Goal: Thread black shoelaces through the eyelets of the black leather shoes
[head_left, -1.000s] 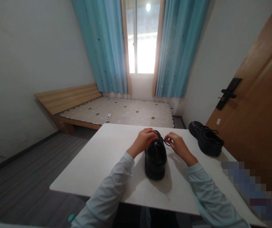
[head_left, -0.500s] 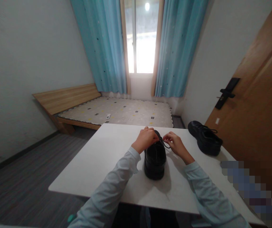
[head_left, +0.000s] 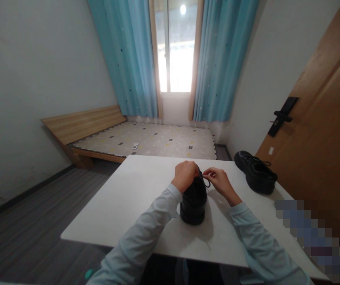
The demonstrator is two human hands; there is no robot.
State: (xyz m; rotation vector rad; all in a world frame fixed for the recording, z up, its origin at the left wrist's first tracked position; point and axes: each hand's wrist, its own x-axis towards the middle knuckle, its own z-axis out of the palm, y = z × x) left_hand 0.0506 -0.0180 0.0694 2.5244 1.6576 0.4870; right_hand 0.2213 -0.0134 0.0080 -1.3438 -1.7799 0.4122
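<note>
Head view: the black shoe [head_left: 192, 208] stands sole-down on a white table [head_left: 113, 206], heel toward the person and toe pointing away. Its front and most of its lacing are hidden under the left hand [head_left: 185, 176], which lies over the upper from the left side; the fingertips are covered, so I cannot tell whether they grasp anything. Just right of the shoe, the right hand [head_left: 218, 179] pinches a dark lace [head_left: 208, 183] between thumb and forefinger, a loop hanging below; the exact contact is too small to make out. Well to the shoe's right sits a second shoe [head_left: 257, 174], its laces showing. A pixelated patch [head_left: 312, 241] obscures whatever lies nearer the person on that side. Beyond the shoe, the table's far edge cuts off part of a bed [head_left: 158, 138].
</note>
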